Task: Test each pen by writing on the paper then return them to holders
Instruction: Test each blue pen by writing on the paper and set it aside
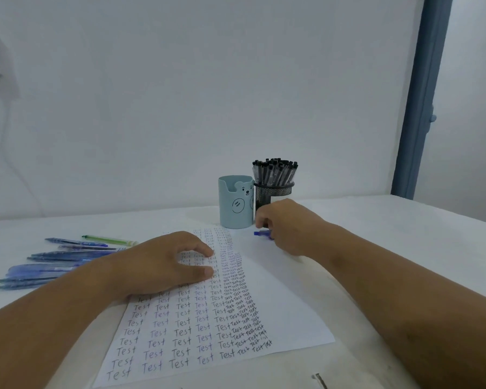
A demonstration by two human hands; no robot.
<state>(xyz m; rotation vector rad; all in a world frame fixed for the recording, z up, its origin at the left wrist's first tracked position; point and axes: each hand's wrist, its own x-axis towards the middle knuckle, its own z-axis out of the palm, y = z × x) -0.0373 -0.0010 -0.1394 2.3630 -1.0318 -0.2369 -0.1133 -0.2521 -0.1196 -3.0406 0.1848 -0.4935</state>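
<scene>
A white sheet of paper (278, 304) filled with rows of the word "Test" lies on the table in front of me. My left hand (163, 262) rests on the paper's upper left part, fingers loosely bent, holding nothing. My right hand (289, 226) holds a blue pen (261, 233) low over the table, just right of the paper's top edge. Behind it stand a light blue bear holder (235, 203), with no pens showing above its rim, and a black mesh holder (272, 192) packed with several black pens (275, 171).
Several blue pens (54, 265) and one green pen (110, 240) lie loose on the table left of the paper. A white wall rises behind the table; a blue frame (421, 102) stands at the right. A small dark object (320, 380) lies near the front edge.
</scene>
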